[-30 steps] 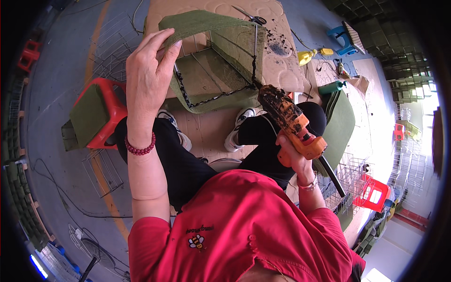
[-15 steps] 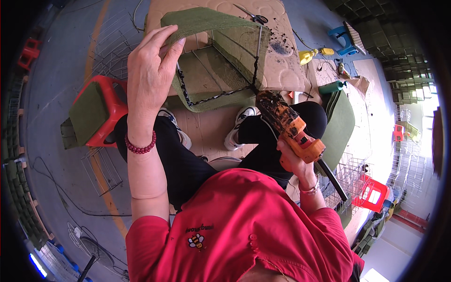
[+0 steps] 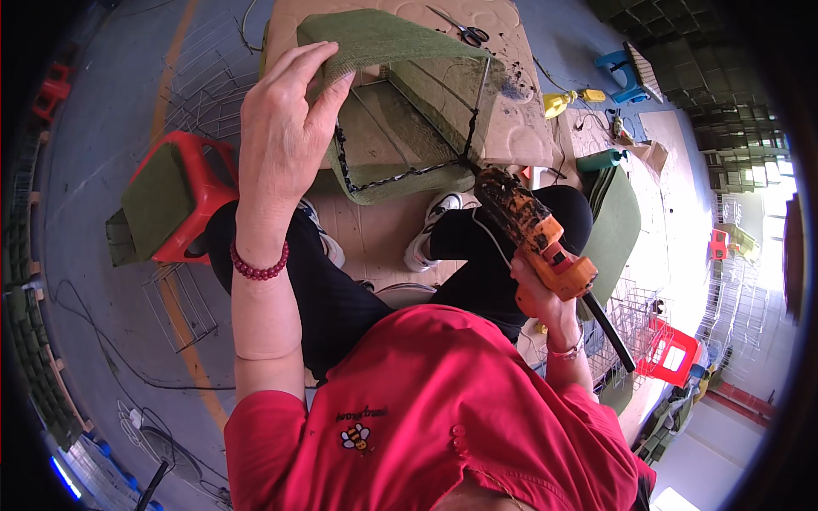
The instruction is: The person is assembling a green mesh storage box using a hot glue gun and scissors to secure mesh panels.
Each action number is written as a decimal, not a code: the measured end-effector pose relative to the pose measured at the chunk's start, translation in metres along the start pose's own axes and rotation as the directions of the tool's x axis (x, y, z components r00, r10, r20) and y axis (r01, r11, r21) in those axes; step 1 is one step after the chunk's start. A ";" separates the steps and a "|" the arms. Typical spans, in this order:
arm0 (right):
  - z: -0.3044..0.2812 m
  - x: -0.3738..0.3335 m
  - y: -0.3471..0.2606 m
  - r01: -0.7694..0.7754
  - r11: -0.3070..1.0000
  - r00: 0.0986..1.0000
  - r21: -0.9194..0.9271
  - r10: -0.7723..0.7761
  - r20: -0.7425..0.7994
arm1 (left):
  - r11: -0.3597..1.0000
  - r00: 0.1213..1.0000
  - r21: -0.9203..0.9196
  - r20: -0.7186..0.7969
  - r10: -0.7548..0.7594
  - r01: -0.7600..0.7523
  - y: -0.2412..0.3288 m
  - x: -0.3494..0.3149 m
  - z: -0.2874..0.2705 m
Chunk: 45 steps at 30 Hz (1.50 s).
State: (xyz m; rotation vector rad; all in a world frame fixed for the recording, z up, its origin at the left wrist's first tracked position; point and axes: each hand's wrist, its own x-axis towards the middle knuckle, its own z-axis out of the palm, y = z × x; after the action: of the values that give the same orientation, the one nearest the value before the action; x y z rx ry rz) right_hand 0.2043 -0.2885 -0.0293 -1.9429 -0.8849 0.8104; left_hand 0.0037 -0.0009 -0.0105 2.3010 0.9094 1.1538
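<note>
A wire frame (image 3: 367, 114), partly wrapped in green mesh fabric (image 3: 392, 36), sits at the near side of the cardboard-topped work surface. Between its thumb and fingers my left hand (image 3: 284, 136) pinches the raised left edge of the mesh. My right hand (image 3: 542, 292) is closed round an orange hot glue gun (image 3: 538, 228), its front crusted black. A black glue stick (image 3: 610, 332) juts from the back of the gun. The nozzle is by the frame's near right corner, where black glue (image 3: 409, 174) runs along the wires; exact contact is hard to make out.
Scissors (image 3: 467, 32) lie at the back of the cardboard (image 3: 511, 128). A red stool (image 3: 200, 196) carrying green fabric stands left. On the right are a teal bottle (image 3: 600, 160), stacked green sheets (image 3: 615, 230), wire frames (image 3: 626, 328) and a yellow bottle (image 3: 558, 103).
My left hand has shifted slightly right with the mesh edge, and the frame has moved a little the same way. The glue gun has also moved slightly right and down.
</note>
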 end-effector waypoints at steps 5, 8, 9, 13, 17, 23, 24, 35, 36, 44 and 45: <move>-0.006 0.001 0.016 0.073 0.995 0.997 0.068 -0.071 -0.026 | 0.989 0.992 -0.088 -0.017 -0.122 0.120 0.004 0.005 -0.005; -0.006 0.004 0.014 0.044 0.951 0.998 0.307 -0.054 0.024 | 0.991 0.993 -0.092 -0.053 -0.105 0.100 -0.004 0.008 -0.005; -0.007 0.006 0.015 0.039 0.908 0.997 0.418 -0.060 0.038 | 0.992 0.994 -0.087 -0.057 -0.096 0.091 -0.004 0.008 -0.006; -0.012 0.017 0.012 0.116 0.803 0.987 0.585 -0.157 0.020 | 0.983 0.986 -0.084 -0.024 -0.166 0.164 -0.003 0.012 -0.009; -0.008 0.034 0.000 0.158 0.776 0.981 0.610 -0.193 -0.008 | 0.984 0.987 -0.089 -0.034 -0.157 0.153 0.000 0.011 -0.007; 0.003 0.055 -0.010 0.209 0.834 0.964 0.512 -0.262 0.034 | 0.982 0.987 -0.105 -0.024 -0.159 0.155 0.001 0.012 -0.007; 0.005 0.057 -0.010 0.211 0.846 0.966 0.489 -0.257 0.027 | 0.983 0.987 -0.104 -0.025 -0.156 0.153 0.000 0.011 -0.006; 0.005 0.058 -0.014 0.203 0.889 0.977 0.411 -0.210 -0.030 | 0.982 0.989 -0.123 -0.007 -0.145 0.143 0.002 0.007 -0.004; 0.005 0.058 -0.014 0.194 0.893 0.980 0.407 -0.197 -0.034 | 0.982 0.989 -0.124 -0.006 -0.146 0.144 0.001 0.007 -0.004; 0.004 0.054 -0.015 0.187 0.875 0.980 0.446 -0.199 -0.020 | 0.980 0.988 -0.125 0.001 -0.154 0.153 0.002 0.010 -0.007; 0.004 0.054 -0.015 0.189 0.883 0.980 0.429 -0.198 -0.024 | 0.980 0.988 -0.128 0.002 -0.154 0.153 0.002 0.010 -0.006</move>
State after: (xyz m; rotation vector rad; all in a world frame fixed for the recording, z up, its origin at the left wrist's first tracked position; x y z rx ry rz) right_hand 0.2263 -0.2369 -0.0288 -1.4375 -0.8159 0.8274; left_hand 0.0034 0.0053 -0.0005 2.0868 0.9683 1.1229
